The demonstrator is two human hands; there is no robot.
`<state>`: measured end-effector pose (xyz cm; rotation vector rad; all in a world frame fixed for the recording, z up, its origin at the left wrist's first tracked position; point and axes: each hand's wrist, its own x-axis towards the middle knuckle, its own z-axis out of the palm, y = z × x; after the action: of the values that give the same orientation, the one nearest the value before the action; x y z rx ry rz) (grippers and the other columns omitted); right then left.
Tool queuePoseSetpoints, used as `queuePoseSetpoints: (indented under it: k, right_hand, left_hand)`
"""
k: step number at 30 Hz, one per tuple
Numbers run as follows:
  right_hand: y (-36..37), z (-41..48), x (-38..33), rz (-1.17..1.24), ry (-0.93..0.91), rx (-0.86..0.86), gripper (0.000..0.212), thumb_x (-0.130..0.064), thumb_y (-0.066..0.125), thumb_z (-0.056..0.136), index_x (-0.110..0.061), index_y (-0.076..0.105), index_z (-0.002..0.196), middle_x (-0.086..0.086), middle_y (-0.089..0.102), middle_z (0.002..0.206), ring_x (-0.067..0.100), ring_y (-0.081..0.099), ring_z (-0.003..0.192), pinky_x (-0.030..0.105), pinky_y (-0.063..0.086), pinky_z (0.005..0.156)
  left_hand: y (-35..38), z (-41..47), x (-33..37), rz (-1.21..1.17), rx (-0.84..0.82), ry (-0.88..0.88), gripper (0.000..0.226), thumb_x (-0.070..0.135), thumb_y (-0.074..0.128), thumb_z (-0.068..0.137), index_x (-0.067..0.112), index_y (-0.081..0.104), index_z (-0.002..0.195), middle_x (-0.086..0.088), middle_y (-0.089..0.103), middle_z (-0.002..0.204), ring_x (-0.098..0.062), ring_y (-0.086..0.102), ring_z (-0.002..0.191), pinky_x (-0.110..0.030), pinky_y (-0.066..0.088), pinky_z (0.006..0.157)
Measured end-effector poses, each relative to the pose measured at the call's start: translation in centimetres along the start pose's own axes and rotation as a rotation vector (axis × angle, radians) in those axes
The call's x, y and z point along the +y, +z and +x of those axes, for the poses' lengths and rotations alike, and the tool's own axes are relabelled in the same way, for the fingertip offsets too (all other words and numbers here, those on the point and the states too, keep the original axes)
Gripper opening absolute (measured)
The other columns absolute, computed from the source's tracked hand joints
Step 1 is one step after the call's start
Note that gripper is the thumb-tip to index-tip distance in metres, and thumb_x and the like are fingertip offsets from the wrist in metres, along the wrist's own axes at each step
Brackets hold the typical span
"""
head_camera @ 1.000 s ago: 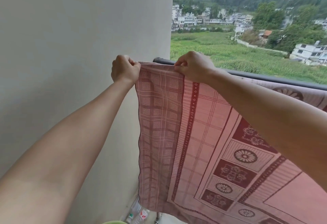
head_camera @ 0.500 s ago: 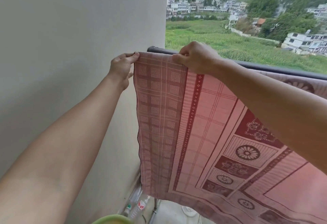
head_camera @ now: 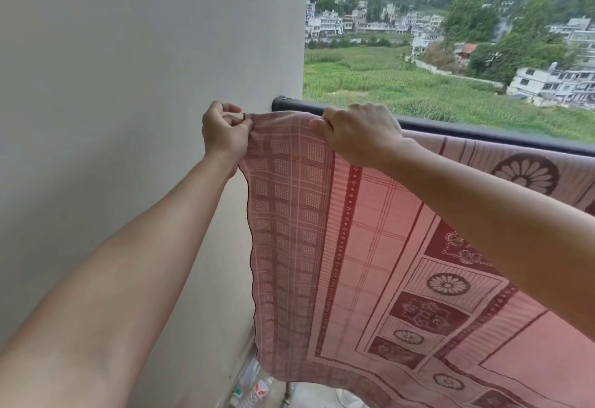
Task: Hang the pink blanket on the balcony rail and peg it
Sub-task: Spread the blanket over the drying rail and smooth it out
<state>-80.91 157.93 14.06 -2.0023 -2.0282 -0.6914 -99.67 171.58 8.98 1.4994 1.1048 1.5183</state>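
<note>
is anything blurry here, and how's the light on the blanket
Head view: soft daylight, no glare or hard shadows; the pink blanket glows redder mid-cloth, seemingly backlit, with a sharp pattern; the distant trees look slightly smeared.

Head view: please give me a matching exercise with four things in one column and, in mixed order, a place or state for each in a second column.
Things
1. left hand
2. right hand
3. balcony rail
4. pink blanket

Places or states
A. dark bar running to the right from the wall
B. pinches the blanket's corner beside the wall
C. draped over the rail, hanging down
D. grips the blanket's top edge at the rail

Pairs: 1-B, 2-D, 3-A, 4-C
</note>
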Motion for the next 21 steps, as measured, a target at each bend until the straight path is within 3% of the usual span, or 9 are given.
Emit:
queuePoseSetpoints:
  k: [4,8,11,14,18,21]
  right_hand:
    - [-0.3,-0.3,0.4,-0.018,-0.029,-0.017,0.054,-0.058,0.020,0.100,-0.015,0.051,0.088,-0.004,0.050,0.063,0.013,0.047,0.050,0.031,0.046,0.056]
    - [-0.5,-1.4,1.8,0.077,0.007,0.002,0.047,-0.055,0.035,0.099,-0.017,0.062,0.101,-0.005,0.059,0.067,0.011,0.052,0.053,0.023,0.035,0.050]
    - [-0.9,-3.7,3.8,0.144,0.051,0.127,0.041,-0.048,0.046,0.098,-0.016,0.064,0.115,0.000,0.072,0.089,0.015,0.061,0.062,0.021,0.038,0.050]
    - [-2.4,-7.9,6.4,0.157,0.077,0.294,0.037,-0.044,0.051,0.097,-0.015,0.065,0.116,0.006,0.070,0.111,0.022,0.066,0.082,0.030,0.051,0.065]
    - [-4.8,-16.4,10.2,0.100,0.129,0.415,0.030,-0.035,0.053,0.096,-0.013,0.067,0.112,0.008,0.069,0.111,0.025,0.064,0.092,0.031,0.047,0.067]
    - [-6.2,-24.3,13.9,0.052,0.221,0.395,0.027,-0.034,0.053,0.094,-0.016,0.069,0.108,0.005,0.069,0.105,0.025,0.064,0.095,0.036,0.049,0.071]
  left_hand:
    - [-0.8,-1.2,-0.2,0.197,0.149,0.068,0.022,0.005,0.056,0.081,0.014,0.057,0.101,0.007,0.060,0.071,-0.019,0.063,0.078,-0.026,0.051,0.073]
    - [-1.5,-3.5,1.6,0.347,0.216,0.197,0.025,0.006,0.050,0.081,0.010,0.058,0.105,0.003,0.061,0.077,-0.016,0.058,0.075,-0.022,0.043,0.069]
    - [-0.9,-6.6,3.4,0.389,0.119,0.385,0.018,0.013,0.054,0.082,0.014,0.059,0.099,0.002,0.064,0.080,-0.018,0.060,0.074,-0.028,0.048,0.068]
    - [1.3,-11.1,4.8,0.420,-0.036,0.557,0.011,0.016,0.060,0.084,0.016,0.061,0.095,0.005,0.063,0.073,-0.014,0.059,0.069,-0.026,0.048,0.064]
    - [6.3,-18.2,5.5,0.451,-0.286,0.656,0.007,0.018,0.062,0.083,0.018,0.061,0.090,0.008,0.060,0.066,-0.012,0.058,0.061,-0.027,0.047,0.058]
    - [11.1,-24.6,5.9,0.462,-0.478,0.697,0.008,0.018,0.064,0.083,0.017,0.061,0.090,0.008,0.062,0.068,-0.013,0.057,0.061,-0.025,0.043,0.059]
